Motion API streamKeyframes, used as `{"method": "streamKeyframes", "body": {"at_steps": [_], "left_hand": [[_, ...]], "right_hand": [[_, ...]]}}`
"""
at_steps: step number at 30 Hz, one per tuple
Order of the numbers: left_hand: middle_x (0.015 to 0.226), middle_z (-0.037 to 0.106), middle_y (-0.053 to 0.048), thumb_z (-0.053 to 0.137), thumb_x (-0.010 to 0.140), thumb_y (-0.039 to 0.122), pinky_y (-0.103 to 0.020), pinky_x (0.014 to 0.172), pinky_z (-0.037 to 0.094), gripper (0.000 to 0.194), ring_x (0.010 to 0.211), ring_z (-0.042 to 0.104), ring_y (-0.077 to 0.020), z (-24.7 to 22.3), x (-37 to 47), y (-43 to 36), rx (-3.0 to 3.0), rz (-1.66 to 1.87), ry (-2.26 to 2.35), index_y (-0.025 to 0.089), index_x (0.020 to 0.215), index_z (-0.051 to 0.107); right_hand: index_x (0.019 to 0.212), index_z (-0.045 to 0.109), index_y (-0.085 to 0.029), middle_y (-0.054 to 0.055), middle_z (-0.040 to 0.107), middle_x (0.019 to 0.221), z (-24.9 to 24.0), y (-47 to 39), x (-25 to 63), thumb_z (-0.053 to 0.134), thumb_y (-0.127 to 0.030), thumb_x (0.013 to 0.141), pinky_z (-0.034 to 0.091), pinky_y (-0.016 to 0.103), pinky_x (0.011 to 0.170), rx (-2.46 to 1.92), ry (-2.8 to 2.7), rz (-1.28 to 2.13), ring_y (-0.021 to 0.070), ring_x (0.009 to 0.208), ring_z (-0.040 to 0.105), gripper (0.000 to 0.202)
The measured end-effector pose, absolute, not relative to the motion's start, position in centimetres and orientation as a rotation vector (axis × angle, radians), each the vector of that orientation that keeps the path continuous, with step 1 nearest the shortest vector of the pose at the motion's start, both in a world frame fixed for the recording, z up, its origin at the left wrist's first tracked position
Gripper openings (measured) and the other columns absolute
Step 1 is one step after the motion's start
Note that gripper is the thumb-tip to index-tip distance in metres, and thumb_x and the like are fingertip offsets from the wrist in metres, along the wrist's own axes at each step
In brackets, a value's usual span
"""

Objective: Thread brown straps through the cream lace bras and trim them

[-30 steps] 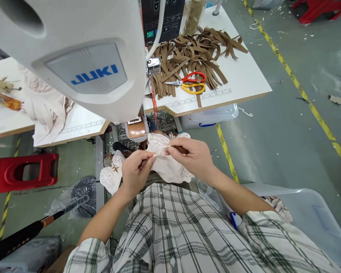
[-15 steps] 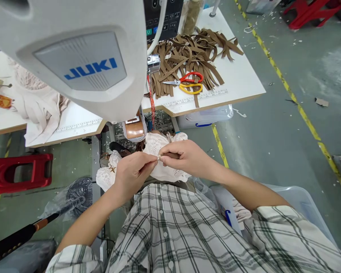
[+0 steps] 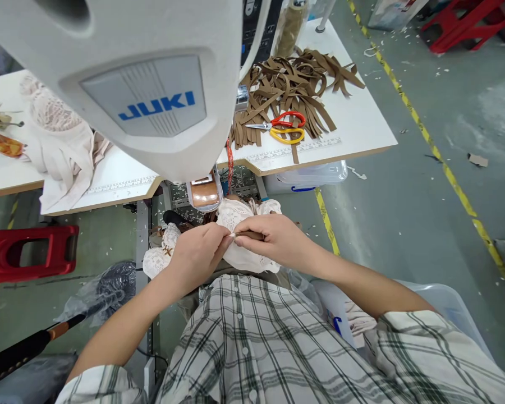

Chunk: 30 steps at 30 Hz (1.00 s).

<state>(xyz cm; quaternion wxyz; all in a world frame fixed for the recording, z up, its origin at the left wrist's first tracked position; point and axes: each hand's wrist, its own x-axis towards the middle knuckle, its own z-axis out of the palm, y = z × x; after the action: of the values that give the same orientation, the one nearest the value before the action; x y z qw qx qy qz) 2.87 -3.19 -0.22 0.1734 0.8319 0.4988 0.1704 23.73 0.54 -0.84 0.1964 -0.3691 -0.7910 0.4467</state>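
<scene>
Pale material (image 3: 233, 235) is pinched by the left hand (image 3: 200, 251) and the right hand (image 3: 275, 238). Both are angled inward, nearly tip to tip over white lace fabric (image 3: 246, 257).

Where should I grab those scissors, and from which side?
Probably by the looped handles, reaching from the right. The scissors lie flat, partly over brown strips, with the handles to the right and the pointed blades to the left, so your fingers should stay away from the tips.
</scene>
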Motion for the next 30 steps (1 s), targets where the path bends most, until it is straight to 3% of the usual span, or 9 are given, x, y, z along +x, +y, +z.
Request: {"method": "streamKeyframes", "body": {"at_steps": [5, 9, 12, 16, 20, 25, 28, 30], "left_hand": [[0.07, 0.066, -0.001, 0.041, 0.102, 0.033, -0.025, 0.055, 0.037, 0.029, 0.06, 0.058, -0.0139, 0.4, 3.0, -3.0, 2.213, 0.584, 1.564, 0.019, 0.087, 0.061], [0.06, 0.061, 0.002, 0.049, 0.099, 0.039, -0.025, 0.053, 0.033, 0.025, 0.057, 0.056, -0.0129, 0.0, 1.1, -1.7, 2.219, 0.78, 1.791, 0.022, 0.096, 0.068], [0.063, 0.063, 0.001, 0.051, 0.097, 0.03, -0.027, 0.054, 0.033, 0.021, 0.058, 0.055, -0.0135, -1.2, -1.2, -0.7, 2.518, 0.805, 1.72, 0.027, 0.106, 0.07], [0.072, 0.069, 0.0, 0.054, 0.091, 0.015, -0.029, 0.054, 0.034, 0.036, 0.058, 0.055, -0.0133, -2.7, -3.6, 0.2, 2.865, 0.839, 1.475, 0.031, 0.121, 0.066], [0.073, 0.068, -0.001, 0.055, 0.089, 0.016, -0.029, 0.053, 0.034, 0.041, 0.057, 0.053, -0.0139, -3.5, -4.8, 1.0, 3.006, 0.755, 1.339, 0.033, 0.125, 0.065], [0.069, 0.063, 0.0, 0.055, 0.087, 0.013, -0.027, 0.051, 0.031, 0.04, 0.054, 0.048, -0.0125, -3.4, -5.2, 2.0, 2.997, 0.776, 1.24, 0.034, 0.118, 0.069], [0.061, 0.056, 0.002, 0.052, 0.087, 0.011, -0.027, 0.049, 0.025, 0.039, 0.052, 0.045, -0.0121, -2.4, -4.4, 1.9, 2.99, 0.783, 1.25, 0.03, 0.118, 0.068], [0.056, 0.051, 0.004, 0.049, 0.089, 0.012, -0.028, 0.047, 0.021, 0.035, 0.05, 0.043, -0.0122, -1.6, -3.5, 1.5, 3.002, 0.707, 1.37, 0.026, 0.116, 0.067]], "right_hand": [[0.078, 0.061, -0.019, -0.001, 0.056, 0.07, 0.2, 2.4, 22.3, 0.057, -0.017, 0.087, 0.032, 0.025, 0.061, -0.938, -2.251, 0.878, 0.012, 0.067, 0.049, 0.01], [0.065, 0.048, -0.019, -0.004, 0.041, 0.06, 1.5, 6.4, 20.1, 0.057, -0.019, 0.084, 0.028, 0.026, 0.059, -0.858, -2.354, 0.98, 0.0107, 0.061, 0.042, 0.021], [0.062, 0.04, -0.019, -0.004, 0.038, 0.057, 2.1, 8.3, 18.7, 0.058, -0.019, 0.083, 0.022, 0.028, 0.057, -0.917, -2.452, 0.949, 0.0104, 0.059, 0.038, 0.028], [0.06, 0.032, -0.019, -0.003, 0.036, 0.055, 2.4, 8.6, 17.9, 0.058, -0.019, 0.082, 0.017, 0.03, 0.055, -0.957, -2.526, 0.871, 0.0096, 0.054, 0.03, 0.034], [0.059, 0.026, -0.019, -0.004, 0.026, 0.051, 2.7, 8.4, 17.7, 0.057, -0.018, 0.081, 0.014, 0.031, 0.054, -0.991, -2.56, 0.848, 0.009, 0.051, 0.019, 0.038], [0.056, 0.031, -0.019, -0.004, 0.028, 0.052, 3.4, 8.7, 17.4, 0.059, -0.018, 0.081, 0.015, 0.032, 0.055, -1.085, -2.603, 0.86, 0.0095, 0.053, 0.022, 0.038], [0.059, 0.045, -0.018, -0.002, 0.043, 0.057, 2.8, 8.4, 17.9, 0.059, -0.02, 0.086, 0.021, 0.03, 0.055, -1.09, -2.589, 0.836, 0.0102, 0.055, 0.034, 0.03], [0.075, 0.06, -0.018, 0.001, 0.057, 0.072, 1.6, 7.8, 18.4, 0.059, -0.027, 0.091, 0.032, 0.029, 0.06, -1.06, -2.512, 0.681, 0.0134, 0.067, 0.048, 0.018]]}}
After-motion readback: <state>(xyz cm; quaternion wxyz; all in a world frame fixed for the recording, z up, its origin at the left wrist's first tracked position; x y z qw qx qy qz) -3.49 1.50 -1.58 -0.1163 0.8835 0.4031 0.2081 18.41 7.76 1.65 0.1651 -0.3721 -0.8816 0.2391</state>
